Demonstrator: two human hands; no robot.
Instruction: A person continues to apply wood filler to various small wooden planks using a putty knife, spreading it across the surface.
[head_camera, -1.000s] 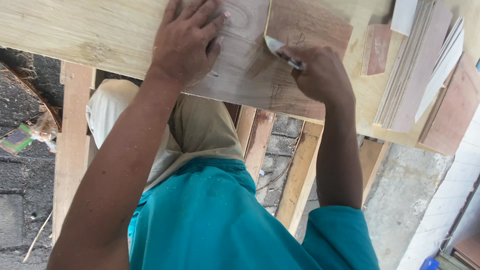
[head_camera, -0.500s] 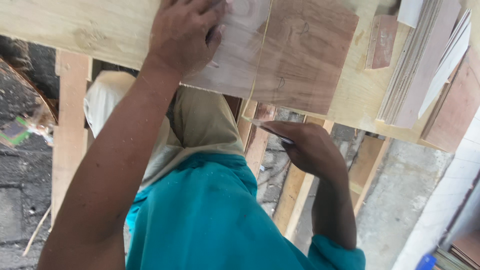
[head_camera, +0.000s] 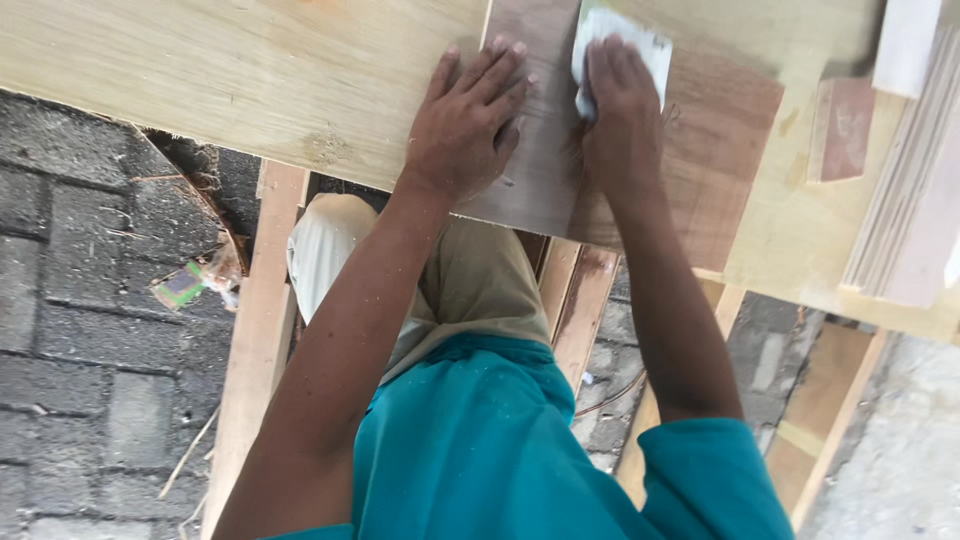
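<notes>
Two hands on a board, top centre of the frame.
Left hand (head_camera: 468, 125) lies spread flat on the board (head_camera: 700, 140); right hand (head_camera: 622, 115) presses a pale pad (head_camera: 620, 40) under flat fingers.

A pale plywood surface (head_camera: 220, 80) on wooden trestle legs carries a brown board (head_camera: 700, 150) beneath both grips and stacked strips (head_camera: 905, 200) right of them.

A crumpled wrapper (head_camera: 188, 284) lies on the grey brick paving at the left, just beside the wooden frame leg. It is small and flattened, green with a strip of pink and a pale, shiny end. Its print is too small to tell.
</notes>
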